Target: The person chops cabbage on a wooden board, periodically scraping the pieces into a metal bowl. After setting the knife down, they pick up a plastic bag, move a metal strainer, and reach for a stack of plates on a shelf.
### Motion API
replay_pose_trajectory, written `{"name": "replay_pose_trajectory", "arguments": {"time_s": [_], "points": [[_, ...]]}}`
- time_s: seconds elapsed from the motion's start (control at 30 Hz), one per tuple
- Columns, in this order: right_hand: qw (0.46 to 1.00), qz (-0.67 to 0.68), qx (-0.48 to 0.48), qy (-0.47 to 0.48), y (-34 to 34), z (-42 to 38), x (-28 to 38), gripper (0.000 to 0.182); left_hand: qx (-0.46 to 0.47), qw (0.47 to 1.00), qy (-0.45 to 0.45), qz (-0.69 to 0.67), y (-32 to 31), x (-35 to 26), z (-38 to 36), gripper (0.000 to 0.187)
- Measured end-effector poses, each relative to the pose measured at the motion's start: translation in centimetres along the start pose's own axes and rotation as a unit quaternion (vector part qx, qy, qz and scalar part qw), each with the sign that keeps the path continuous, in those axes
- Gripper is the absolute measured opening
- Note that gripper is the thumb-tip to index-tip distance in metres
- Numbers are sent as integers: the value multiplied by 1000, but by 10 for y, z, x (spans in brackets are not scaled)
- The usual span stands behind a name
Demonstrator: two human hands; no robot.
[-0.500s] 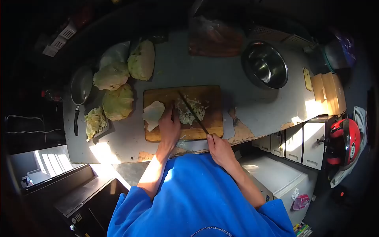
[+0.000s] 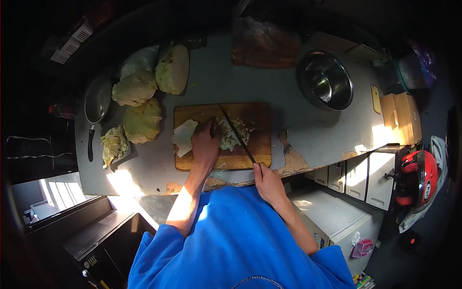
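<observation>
My right hand is closed around the handle of a knife, whose dark blade slants up and left across the wooden cutting board. Beneath and beside the blade lies a pile of finely chopped cabbage. My left hand rests on the board just left of that pile, fingers bent and drawn together. Whatever is under its fingertips is hidden. A pale cabbage leaf lies flat at the board's left edge, beside my left hand.
Cabbage heads and a cut cabbage piece sit left of the board, near a frying pan. A steel bowl stands at the back right. Further right are a phone and a cardboard box.
My left hand's fingers have bent more and moved slightly up the board. The knife blade has shifted a little right, its handle still in my right hand. The view has moved slightly.
</observation>
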State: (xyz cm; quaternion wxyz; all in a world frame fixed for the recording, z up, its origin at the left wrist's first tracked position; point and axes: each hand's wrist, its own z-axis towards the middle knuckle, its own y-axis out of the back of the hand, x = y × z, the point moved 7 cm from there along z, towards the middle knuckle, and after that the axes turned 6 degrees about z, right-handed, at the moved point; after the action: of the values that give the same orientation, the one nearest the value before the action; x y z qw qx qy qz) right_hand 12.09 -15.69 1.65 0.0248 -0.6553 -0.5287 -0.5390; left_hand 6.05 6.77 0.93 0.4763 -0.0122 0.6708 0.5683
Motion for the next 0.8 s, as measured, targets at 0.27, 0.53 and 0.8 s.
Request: {"name": "replay_pose_trajectory", "arguments": {"time_s": [0.27,0.53,0.8], "points": [[998,38,-12,-39,13,4,-19,44,35,996,-79,27,-16,-3,4,23],[999,29,6,-26,12,5,-9,39,26,998,-57,-25,12,-14,-9,19],[987,-35,-79,135,-6,12,18,35,72,973,81,-202,26,2,-47,16]]}}
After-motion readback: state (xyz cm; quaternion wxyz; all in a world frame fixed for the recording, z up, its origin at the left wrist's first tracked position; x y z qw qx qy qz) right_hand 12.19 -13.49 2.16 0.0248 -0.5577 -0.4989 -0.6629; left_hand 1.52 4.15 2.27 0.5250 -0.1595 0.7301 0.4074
